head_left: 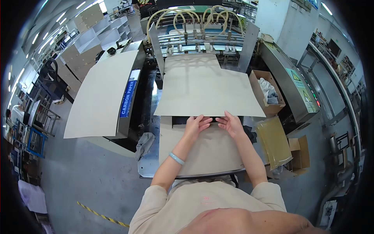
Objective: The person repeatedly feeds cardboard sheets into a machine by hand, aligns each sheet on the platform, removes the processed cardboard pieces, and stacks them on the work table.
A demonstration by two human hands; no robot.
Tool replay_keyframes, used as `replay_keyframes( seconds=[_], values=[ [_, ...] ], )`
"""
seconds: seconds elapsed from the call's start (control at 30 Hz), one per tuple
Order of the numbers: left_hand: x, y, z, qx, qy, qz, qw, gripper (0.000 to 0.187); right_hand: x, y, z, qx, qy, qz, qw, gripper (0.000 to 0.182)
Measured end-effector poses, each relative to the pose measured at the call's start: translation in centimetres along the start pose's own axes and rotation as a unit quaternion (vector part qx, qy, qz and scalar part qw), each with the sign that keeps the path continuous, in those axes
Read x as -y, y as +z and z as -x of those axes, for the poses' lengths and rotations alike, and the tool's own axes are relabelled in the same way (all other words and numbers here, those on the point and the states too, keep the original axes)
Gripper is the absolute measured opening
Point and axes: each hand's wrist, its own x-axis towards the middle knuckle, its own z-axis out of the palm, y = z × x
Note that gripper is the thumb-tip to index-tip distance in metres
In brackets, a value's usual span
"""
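Both hands on a grey cardboard sheet (208, 87) at the feeder

Left hand (196, 125) and right hand (230, 124) flat, grip wide, pressing sheet's near edge on machine counter (202, 156); blue label (127, 98) reading "CARBON PAPER" at left.

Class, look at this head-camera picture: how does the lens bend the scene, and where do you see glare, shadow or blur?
Head view: a fisheye lens bows straight edges, so the big cardboard sheet and the machine's side rails curve, and black corners ring the frame. Ceiling strip lights burn out white at upper left. The left hand and right hand cast soft shadows on the lower board. The edges go soft; the centre is sharp.
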Motion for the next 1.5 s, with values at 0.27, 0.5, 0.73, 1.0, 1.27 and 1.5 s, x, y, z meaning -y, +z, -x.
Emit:
replay_keyframes(
  seconds=[0.27,0.5,0.73,1.0,1.27,1.5],
  values=[
    [1.2,-7.2,1.2,-0.027,0.303,-0.589,0.749,0.030,1.4,-0.5,-1.0,-0.040,-0.015,0.060,0.997,0.015],
    [2.1,-8.2,1.4,-0.069,0.427,-0.690,0.580,0.035,1.4,-1.6,-3.4,-0.070,-0.013,0.068,0.995,0.019],
    [2.1,-8.2,1.5,-0.068,0.431,-0.680,0.590,0.035,1.6,-1.5,-3.9,-0.081,-0.011,0.046,0.996,0.019],
    [2.2,-8.4,1.2,-0.067,0.424,-0.680,0.594,0.034,2.1,-1.1,-4.0,-0.076,-0.024,0.013,0.997,0.017],
    [2.2,-8.3,1.3,-0.069,0.430,-0.673,0.598,0.034,1.7,-1.3,-4.7,-0.064,-0.026,0.027,0.997,0.016],
    [2.2,-8.3,1.3,-0.070,0.431,-0.671,0.599,0.032,1.3,-1.4,-6.2,-0.066,-0.036,0.059,0.995,0.017]
  ],
)
